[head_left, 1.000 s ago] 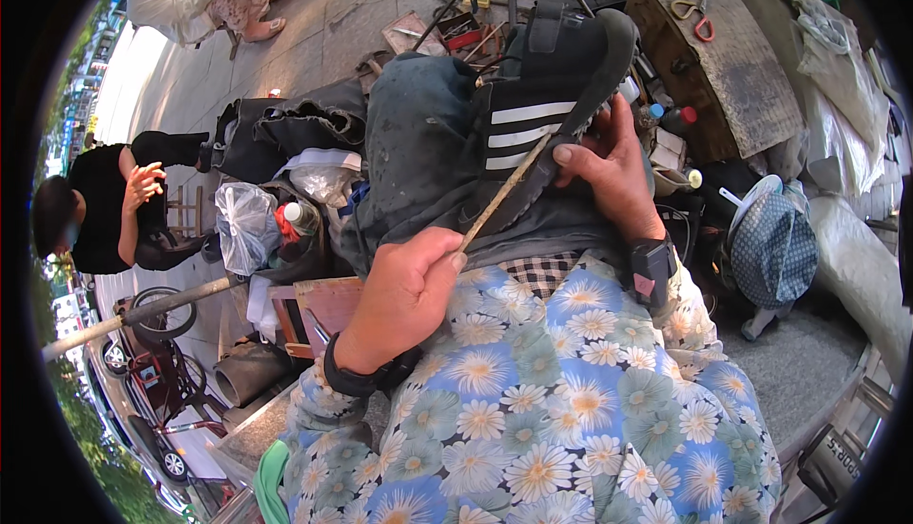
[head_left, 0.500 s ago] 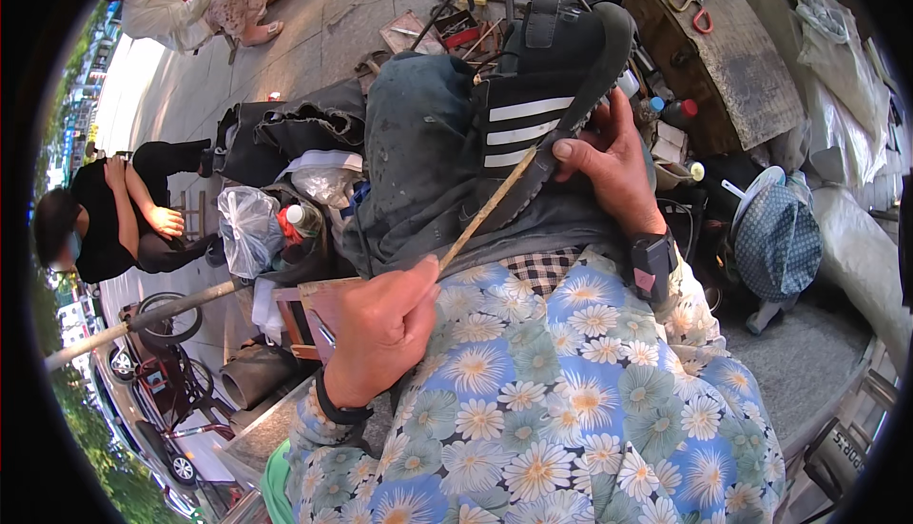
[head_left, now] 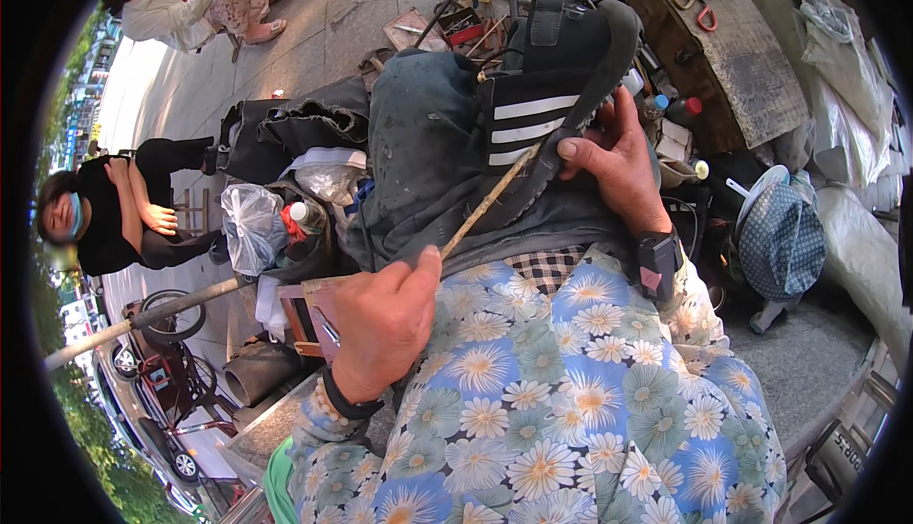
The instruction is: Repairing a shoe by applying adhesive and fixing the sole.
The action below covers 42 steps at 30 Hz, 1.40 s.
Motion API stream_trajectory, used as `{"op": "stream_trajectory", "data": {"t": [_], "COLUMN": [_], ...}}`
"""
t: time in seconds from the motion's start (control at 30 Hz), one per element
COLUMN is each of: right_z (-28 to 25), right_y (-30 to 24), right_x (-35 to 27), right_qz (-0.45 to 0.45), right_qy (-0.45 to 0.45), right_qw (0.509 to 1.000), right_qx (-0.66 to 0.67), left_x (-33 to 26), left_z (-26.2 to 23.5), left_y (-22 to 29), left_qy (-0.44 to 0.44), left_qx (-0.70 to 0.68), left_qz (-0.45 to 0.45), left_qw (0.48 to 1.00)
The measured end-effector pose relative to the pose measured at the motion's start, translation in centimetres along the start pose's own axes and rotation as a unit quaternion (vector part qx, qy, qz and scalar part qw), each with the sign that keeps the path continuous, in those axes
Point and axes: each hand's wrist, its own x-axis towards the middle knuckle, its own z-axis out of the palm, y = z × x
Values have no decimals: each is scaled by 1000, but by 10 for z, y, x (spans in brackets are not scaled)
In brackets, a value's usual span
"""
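Note:
A black shoe with white side stripes (head_left: pixel 534 106) rests across my lap on dark cloth (head_left: pixel 414 115). My right hand (head_left: pixel 620 164) is closed on the edge of its dark sole, thumb on the near side and the other fingers partly hidden behind. In my left hand (head_left: pixel 385 326), thumb and fingers pinch a thin, light-brown stick (head_left: pixel 483 208). The stick slants up and right, and its far end meets the sole edge beside the stripes. Whether anything is on the tip is too small to tell.
Scissors with red-orange handles (head_left: pixel 702 10) lie on a worn wooden box (head_left: pixel 718 67) at the far right. Capped bottles (head_left: pixel 656 106) stand beside it. A clear plastic bag (head_left: pixel 252 224) is left of my lap. One person in black (head_left: pixel 109 215) sits farther left, another sits at top left.
The seated person in black has turned their head, and a blue mask now shows. My hands, the stick and the shoe keep nearly the same places, with only a slight shift of the whole view.

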Motion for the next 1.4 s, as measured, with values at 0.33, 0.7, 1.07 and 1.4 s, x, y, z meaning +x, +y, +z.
{"op": "stream_trajectory", "data": {"t": [0.33,0.7,1.07,1.4], "right_z": [-4,-7,-7,-5], "right_y": [4,4,4,3], "right_x": [1,1,1,4], "right_qz": [2,16,10,13], "right_qy": [-10,-22,-23,-33], "right_qw": [1000,1000,1000,999], "right_qx": [-2,8,-12,-17], "left_x": [7,24,25,37], "left_z": [6,23,-2,5], "left_y": [4,2,-7,-12], "left_qy": [8,3,-133,-121], "left_qx": [12,-85,-371,-363], "left_qz": [9,-12,-171,-105], "left_qw": [1000,996,903,918]}}
